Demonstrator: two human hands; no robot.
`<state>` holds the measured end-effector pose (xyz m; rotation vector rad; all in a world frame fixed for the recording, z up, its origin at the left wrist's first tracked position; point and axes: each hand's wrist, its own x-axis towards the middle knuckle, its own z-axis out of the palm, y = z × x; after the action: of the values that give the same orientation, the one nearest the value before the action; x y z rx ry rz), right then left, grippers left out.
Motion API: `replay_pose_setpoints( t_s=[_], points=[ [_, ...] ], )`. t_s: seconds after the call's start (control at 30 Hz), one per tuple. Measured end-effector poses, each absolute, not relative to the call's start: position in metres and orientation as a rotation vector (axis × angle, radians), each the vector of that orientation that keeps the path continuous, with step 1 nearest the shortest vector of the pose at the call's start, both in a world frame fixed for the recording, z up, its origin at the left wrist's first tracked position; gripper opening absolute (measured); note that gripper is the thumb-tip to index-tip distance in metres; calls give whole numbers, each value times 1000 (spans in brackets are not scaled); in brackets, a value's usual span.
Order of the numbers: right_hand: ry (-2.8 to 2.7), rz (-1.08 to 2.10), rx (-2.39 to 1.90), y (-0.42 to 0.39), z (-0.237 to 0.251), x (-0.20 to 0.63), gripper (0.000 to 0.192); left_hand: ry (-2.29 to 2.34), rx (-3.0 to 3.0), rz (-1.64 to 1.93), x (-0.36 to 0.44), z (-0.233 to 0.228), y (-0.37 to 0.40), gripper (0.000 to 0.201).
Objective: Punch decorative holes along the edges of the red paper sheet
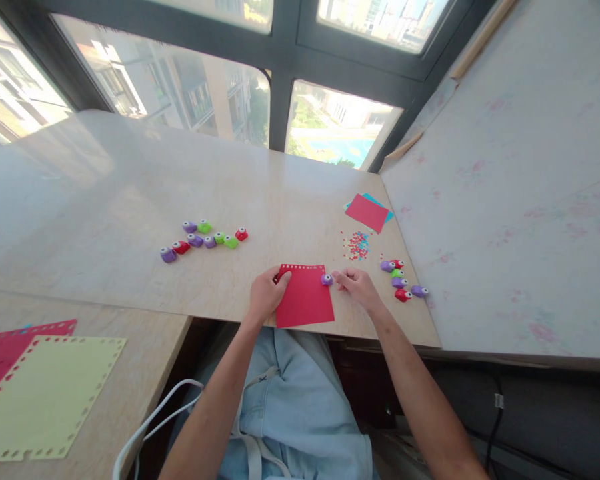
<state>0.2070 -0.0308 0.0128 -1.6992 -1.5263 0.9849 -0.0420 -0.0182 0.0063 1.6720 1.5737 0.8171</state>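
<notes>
A sheet of red paper point(305, 301) lies at the table's front edge, with a row of punched holes along its far edge. My left hand point(269, 291) grips its left side, thumb on top. A purple craft punch point(327, 280) sits at the sheet's right edge, near the far corner. Just right of that punch is my right hand point(356, 287), its thumb and fingers pinched together; whatever is between them, if anything, is too small to make out. Small red, blue and pale paper bits point(357, 246) lie scattered beyond my right hand.
Several coloured punches point(195, 240) stand at the left, and more punches point(399, 283) at the right by the wall. A small stack of coloured paper point(367, 212) lies farther back. Hole-edged yellow paper point(55, 393) rests at the lower left, near a white cable point(145, 417).
</notes>
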Motion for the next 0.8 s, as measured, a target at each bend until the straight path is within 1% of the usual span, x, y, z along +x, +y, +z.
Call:
replay_pose_setpoints(
  t_s=[0.13, 0.4, 0.63, 0.8],
  points=[
    [-1611, 1083, -1762, -21, 17, 207, 45, 1586, 1660, 820, -41, 6, -18, 29],
    [-1778, 1062, -1837, -12, 29, 204, 47, 1629, 1653, 789, -40, 8, -19, 30],
    [-1912, 1143, -1865, 1, 34, 208, 45, 1637, 1672, 789, -39, 9, -19, 31],
    [-1869, 1254, -1867, 2, 32, 210, 45, 1635, 1645, 779, -40, 9, -19, 29]
  ],
)
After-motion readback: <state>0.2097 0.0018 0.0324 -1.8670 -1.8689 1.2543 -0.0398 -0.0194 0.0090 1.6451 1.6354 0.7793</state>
